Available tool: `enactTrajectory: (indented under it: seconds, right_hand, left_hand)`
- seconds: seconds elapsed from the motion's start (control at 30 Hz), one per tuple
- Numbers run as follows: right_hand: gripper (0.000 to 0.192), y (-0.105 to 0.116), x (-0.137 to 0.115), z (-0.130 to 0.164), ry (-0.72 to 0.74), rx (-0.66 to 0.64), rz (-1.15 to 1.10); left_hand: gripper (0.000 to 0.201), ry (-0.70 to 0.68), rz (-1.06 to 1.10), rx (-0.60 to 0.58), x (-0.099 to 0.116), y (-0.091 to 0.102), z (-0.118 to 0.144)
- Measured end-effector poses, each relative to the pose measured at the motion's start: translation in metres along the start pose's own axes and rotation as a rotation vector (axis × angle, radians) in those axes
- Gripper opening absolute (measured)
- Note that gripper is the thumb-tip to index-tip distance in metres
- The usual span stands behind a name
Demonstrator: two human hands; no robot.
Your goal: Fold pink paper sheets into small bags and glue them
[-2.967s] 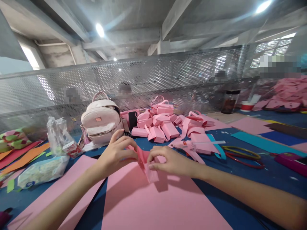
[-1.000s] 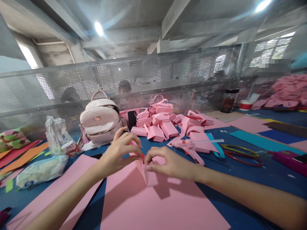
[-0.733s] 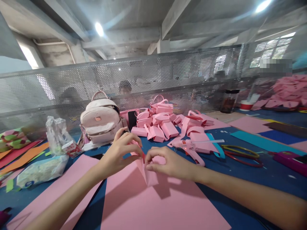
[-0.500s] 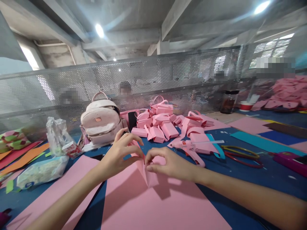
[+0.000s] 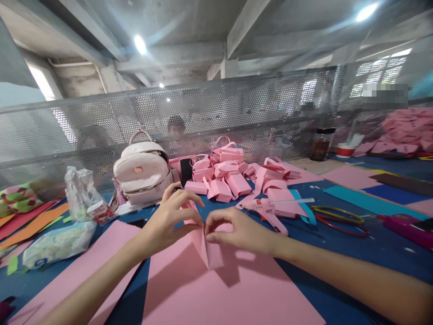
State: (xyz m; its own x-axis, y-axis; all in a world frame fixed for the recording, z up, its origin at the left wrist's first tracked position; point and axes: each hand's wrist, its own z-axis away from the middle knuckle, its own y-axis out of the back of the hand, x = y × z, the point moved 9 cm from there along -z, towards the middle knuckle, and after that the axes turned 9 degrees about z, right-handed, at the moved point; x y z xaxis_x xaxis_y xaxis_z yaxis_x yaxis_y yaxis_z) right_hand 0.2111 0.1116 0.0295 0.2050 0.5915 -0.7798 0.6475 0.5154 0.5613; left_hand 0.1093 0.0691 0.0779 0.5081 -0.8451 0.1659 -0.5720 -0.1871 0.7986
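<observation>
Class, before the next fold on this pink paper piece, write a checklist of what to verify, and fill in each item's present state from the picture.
1. Left hand pinches the folded piece: ok.
2. Right hand pinches it from the other side: ok.
3. Piece is held above the large pink sheet, not among the clutter: ok.
4. Glue gun lies on the table beyond the right hand, apart from both hands: ok.
5. Crease is straight and the edges are aligned: cannot tell, fingers hide it.
6. Pile of finished pink boxes is away from the hands: ok.
</observation>
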Motion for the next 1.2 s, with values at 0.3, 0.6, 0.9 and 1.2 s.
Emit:
enactTrajectory:
  seconds: [0.3,0.6,0.9,1.2]
  right_hand:
    - [0.003,0.002,-0.003,0.0,0.013,0.026,0.006]
    - [0.002,0.005,-0.003,0.002,0.002,0.05,-0.007]
    - [0.003,0.01,-0.005,0.004,0.042,0.118,-0.076]
    - [0.015,0.019,0.021,0.005,-0.022,0.351,-0.209]
  left_hand:
    - [0.011,0.012,-0.007,-0.007,-0.002,-0.002,0.002]
    - [0.009,-0.005,-0.002,0.042,0.0,0.0,0.001]
    - [0.027,0.088,0.134,0.276,-0.007,0.005,0.009]
    - [0.019,0.372,0.368,0.433,-0.029,-0.015,0.03]
